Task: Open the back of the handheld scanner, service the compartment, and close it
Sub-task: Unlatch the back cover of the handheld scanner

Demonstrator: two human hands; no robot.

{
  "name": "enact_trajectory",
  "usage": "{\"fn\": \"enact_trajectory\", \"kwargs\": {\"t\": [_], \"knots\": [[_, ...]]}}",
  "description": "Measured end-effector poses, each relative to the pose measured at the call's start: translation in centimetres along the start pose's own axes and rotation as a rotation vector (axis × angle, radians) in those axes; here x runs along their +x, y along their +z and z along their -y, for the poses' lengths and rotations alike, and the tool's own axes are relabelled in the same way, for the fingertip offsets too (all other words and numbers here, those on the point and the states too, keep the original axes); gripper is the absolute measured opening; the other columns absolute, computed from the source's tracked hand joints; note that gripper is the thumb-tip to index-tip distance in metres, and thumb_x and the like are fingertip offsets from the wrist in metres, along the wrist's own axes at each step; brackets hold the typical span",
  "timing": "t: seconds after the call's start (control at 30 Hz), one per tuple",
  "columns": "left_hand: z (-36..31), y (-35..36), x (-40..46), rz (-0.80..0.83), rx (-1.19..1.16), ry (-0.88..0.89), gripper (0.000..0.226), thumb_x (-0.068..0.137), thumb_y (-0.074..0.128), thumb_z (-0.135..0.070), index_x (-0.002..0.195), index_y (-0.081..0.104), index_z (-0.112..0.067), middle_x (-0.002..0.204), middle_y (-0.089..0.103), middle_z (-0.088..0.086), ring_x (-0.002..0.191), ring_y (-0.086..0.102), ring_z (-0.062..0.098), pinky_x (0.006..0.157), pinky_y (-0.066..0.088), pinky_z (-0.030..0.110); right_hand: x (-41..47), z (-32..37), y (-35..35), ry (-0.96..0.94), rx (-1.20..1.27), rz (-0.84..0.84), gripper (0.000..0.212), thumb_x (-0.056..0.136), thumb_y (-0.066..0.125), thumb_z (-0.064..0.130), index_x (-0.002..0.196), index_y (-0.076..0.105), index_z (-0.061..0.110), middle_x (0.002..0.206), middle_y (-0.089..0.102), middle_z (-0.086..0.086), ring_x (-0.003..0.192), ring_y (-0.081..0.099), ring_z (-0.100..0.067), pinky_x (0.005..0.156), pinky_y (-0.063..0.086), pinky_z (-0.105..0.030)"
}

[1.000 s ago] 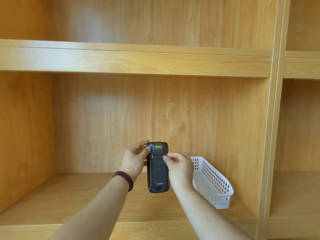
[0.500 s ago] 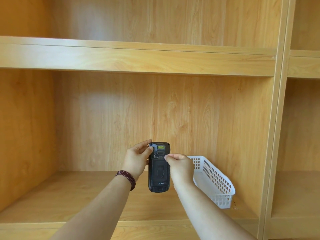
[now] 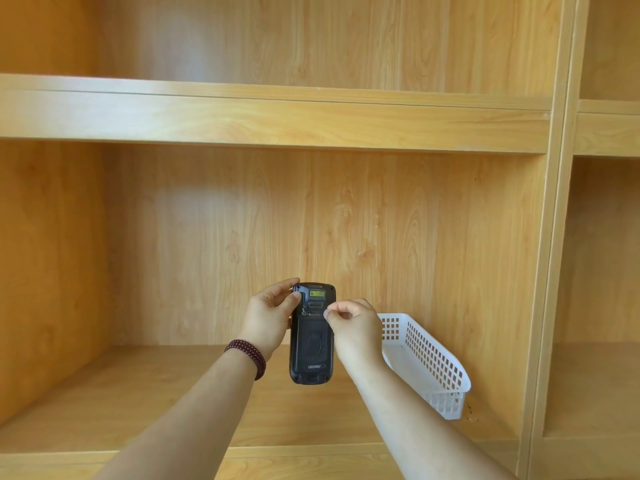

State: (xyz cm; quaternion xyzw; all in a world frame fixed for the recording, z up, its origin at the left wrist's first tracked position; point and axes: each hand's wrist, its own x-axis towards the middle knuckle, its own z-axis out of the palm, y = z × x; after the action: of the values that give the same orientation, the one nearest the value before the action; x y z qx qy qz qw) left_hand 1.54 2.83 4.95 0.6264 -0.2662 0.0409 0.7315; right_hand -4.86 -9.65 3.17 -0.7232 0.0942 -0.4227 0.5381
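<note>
The black matt plastic handheld scanner [image 3: 312,344] looks smooth in my hands. The white perforated plastic basket [image 3: 429,365] gleams faintly on the smooth pale wood-grain shelf [image 3: 138,403].

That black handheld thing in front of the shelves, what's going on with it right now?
A person holds the scanner upright, back facing them, in the left hand. The right hand pinches at a latch near the top of the back cover, which looks still closed. A white basket sits on the shelf beside it.

Single head view, facing forward into wooden shelf unit [image 3: 277,123], hands close, probably arm's reach
</note>
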Motion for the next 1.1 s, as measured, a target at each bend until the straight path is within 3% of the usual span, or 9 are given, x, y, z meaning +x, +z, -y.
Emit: {"fn": "enact_trajectory", "kwargs": {"t": [0.07,0.17,0.33,0.5,0.73,0.83,0.9,1.0,1.1], "knots": [[0.0,-0.1,0.0,-0.004,-0.013,-0.012,0.026,0.095,0.058,-0.009,0.119,0.063,-0.018,0.106,0.073,0.005,0.092,0.07,0.014,0.064,0.059,0.023,0.1,-0.1,-0.1,-0.008,0.008,0.03,0.014,0.084,0.07,0.008,0.074,0.07,0.018,0.092,0.062,0.007,0.084,0.06,-0.005,0.073,0.047,-0.013],[0.0,-0.2,0.1,-0.017,-0.061,-0.033,0.025,0.095,0.058,-0.009,0.119,0.063,-0.015,0.104,0.074,0.007,0.089,0.071,0.017,0.062,0.059,0.024,0.0,-0.5,-0.5,0.103,0.212,0.085,0.009,0.082,0.075,0.012,0.084,0.072,0.021,0.101,0.068,0.002,0.095,0.067,-0.016,0.087,0.057,-0.037],[0.0,-0.3,0.4,0.02,-0.133,-0.078,0.024,0.096,0.057,-0.009,0.118,0.064,-0.014,0.09,0.076,0.005,0.081,0.072,0.018,0.068,0.059,0.032,-0.6,-1.2,-1.2,0.314,0.472,0.278,0.042,0.086,0.071,0.013,0.125,0.058,0.021,0.114,0.072,-0.003,0.106,0.068,-0.018,0.099,0.05,-0.048],[0.2,-0.8,0.4,0.155,-0.201,-0.14,0.034,0.091,0.059,0.002,0.12,0.061,-0.015,0.097,0.076,0.006,0.084,0.071,0.02,0.084,0.056,0.042,-0.7,-1.3,-1.4,0.314,0.485,0.245,0.038,0.087,0.069,0.01,0.124,0.062,0.018,0.108,0.074,-0.003,0.103,0.069,-0.018,0.095,0.052,-0.044],[0.1,-0.6,0.6,0.163,-0.182,-0.129,0.039,0.086,0.062,0.01,0.119,0.061,-0.012,0.096,0.075,0.008,0.085,0.073,0.021,0.073,0.059,0.036,-1.0,-1.6,-1.6,0.321,0.532,0.262,0.045,0.087,0.069,0.009,0.13,0.059,0.017,0.112,0.073,-0.001,0.105,0.068,-0.015,0.099,0.051,-0.047],[0.2,-0.4,0.5,0.166,-0.157,-0.127,0.039,0.086,0.062,0.01,0.119,0.061,-0.012,0.1,0.073,0.011,0.086,0.072,0.021,0.072,0.059,0.035,-1.3,-1.5,-1.8,0.293,0.516,0.285,0.03,0.09,0.065,0.006,0.107,0.067,0.03,0.093,0.077,0.008,0.086,0.072,-0.003,0.082,0.057,-0.032],[0.3,-0.4,0.5,0.173,-0.137,-0.14,0.038,0.087,0.062,0.008,0.119,0.061,-0.012,0.101,0.072,0.012,0.085,0.071,0.021,0.073,0.059,0.035,-1.3,-1.6,-1.9,0.294,0.504,0.285,0.027,0.09,0.064,0.006,0.095,0.069,0.032,0.087,0.078,0.009,0.084,0.073,-0.005,0.081,0.057,-0.033],[0.1,-0.7,0.7,0.196,-0.112,-0.151,0.032,0.091,0.06,-0.002,0.12,0.061,-0.016,0.1,0.072,0.013,0.082,0.067,0.021,0.08,0.058,0.04,-1.4,-1.6,-1.7,0.309,0.496,0.256,0.027,0.089,0.067,0.009,0.111,0.068,0.025,0.099,0.077,0.002,0.097,0.071,-0.016,0.092,0.055,-0.044],[0.0,-0.7,0.8,0.179,-0.088,-0.128,0.028,0.094,0.058,-0.006,0.119,0.063,-0.018,0.102,0.075,0.012,0.086,0.069,0.022,0.079,0.059,0.04,-1.5,-1.1,-1.5,0.28,0.421,0.254,0.039,0.09,0.067,0.013,0.127,0.056,0.019,0.113,0.071,0.0,0.103,0.067,-0.014,0.091,0.054,-0.037]]}}
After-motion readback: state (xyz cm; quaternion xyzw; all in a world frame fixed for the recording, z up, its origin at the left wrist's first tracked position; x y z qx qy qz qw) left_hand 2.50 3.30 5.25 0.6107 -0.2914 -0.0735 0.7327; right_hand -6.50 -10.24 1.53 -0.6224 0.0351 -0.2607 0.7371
